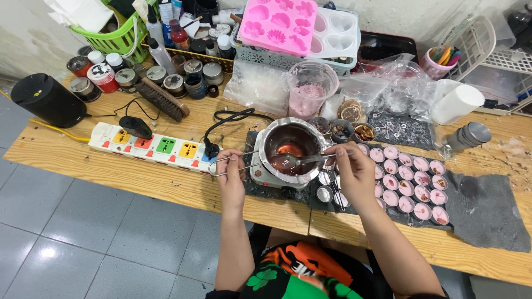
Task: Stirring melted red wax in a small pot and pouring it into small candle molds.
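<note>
Steel melting pot (292,145) near table's (111,166) front edge: left hand (230,171) pinches its wire handle (235,163); right hand (352,166) grips spoon (302,160) over reddish melt; filled tins (413,182) rightward.

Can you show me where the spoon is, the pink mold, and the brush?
spoon (302,159), head view, on its handle.
pink mold (279,23), head view, on its middle.
brush (162,99), head view, on its wooden back.

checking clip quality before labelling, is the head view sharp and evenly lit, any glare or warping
Head view: mostly sharp, light soft and even with faint shadows; bright glare on the round metal melting pot rim and the clear plastic bags; the long wooden table edge bows from wide-lens distortion; the right hand holding the metal spoon and the left hand are slightly soft.
</note>
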